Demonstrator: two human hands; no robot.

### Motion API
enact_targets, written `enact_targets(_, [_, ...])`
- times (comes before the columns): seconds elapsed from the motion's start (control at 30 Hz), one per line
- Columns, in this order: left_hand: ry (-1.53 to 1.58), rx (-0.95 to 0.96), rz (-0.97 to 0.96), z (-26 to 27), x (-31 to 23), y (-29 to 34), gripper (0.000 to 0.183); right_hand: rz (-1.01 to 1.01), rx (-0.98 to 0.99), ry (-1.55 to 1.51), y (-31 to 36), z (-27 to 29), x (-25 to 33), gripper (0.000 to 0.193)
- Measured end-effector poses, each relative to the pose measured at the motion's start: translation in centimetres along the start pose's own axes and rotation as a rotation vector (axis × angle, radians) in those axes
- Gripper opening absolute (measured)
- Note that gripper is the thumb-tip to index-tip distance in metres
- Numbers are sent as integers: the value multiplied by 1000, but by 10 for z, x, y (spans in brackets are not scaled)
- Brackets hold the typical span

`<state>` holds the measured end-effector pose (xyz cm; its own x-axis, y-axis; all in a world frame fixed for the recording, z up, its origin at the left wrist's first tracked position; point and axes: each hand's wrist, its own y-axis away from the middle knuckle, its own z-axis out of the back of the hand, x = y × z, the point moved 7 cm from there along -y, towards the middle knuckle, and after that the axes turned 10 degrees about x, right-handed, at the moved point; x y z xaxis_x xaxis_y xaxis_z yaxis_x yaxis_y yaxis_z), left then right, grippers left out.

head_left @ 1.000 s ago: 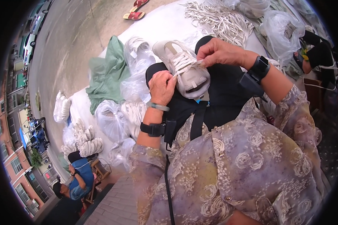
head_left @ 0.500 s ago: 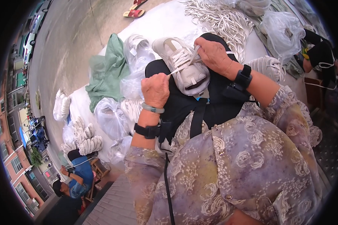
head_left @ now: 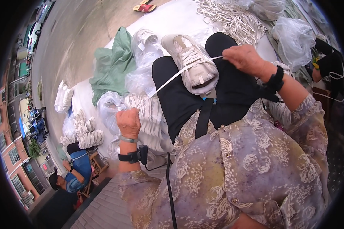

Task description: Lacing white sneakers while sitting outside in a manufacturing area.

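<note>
White sneaker (head_left: 191,65) on lap, lace (head_left: 172,78) taut between both closed grips, left hand (head_left: 128,122), right hand (head_left: 245,60)

Bright daylight falls on a grey concrete ground (head_left: 70,45) outdoors, with red-brick, many-windowed buildings (head_left: 12,160) at the left edge and a small wooden stool (head_left: 97,163) nearby.

Bright, even daylight is falling from above, washing the white cloth (head_left: 187,19) near the top almost to glare while shadows are staying soft. The fisheye is bending straight edges toward a black rim, and the left hand (head_left: 128,122) is blurring slightly.
</note>
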<state>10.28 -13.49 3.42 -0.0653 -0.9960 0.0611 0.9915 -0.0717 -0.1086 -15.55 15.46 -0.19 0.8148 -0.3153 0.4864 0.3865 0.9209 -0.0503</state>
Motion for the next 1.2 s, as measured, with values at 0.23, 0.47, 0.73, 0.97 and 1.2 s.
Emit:
enact_targets(0.23, [12, 169, 267, -18, 68, 63, 10, -40, -107, 228, 56, 80, -112, 18])
enact_targets(0.47, [-23, 160, 695, 29, 190, 123, 16, -192, -167, 239, 126, 213, -220, 24])
enact_targets(0.73, [936, 21, 973, -22, 159, 55, 17, -697, -172, -423, 95, 136, -192, 27])
enact_targets(0.97, [1569, 661, 396, -58, -67, -87, 22, -577, 235, -1289, 14, -41, 4, 21])
enact_targets(1.2, [748, 279, -161, -15, -146, -167, 7, -349, 37, -1078, -28, -39, 15, 16])
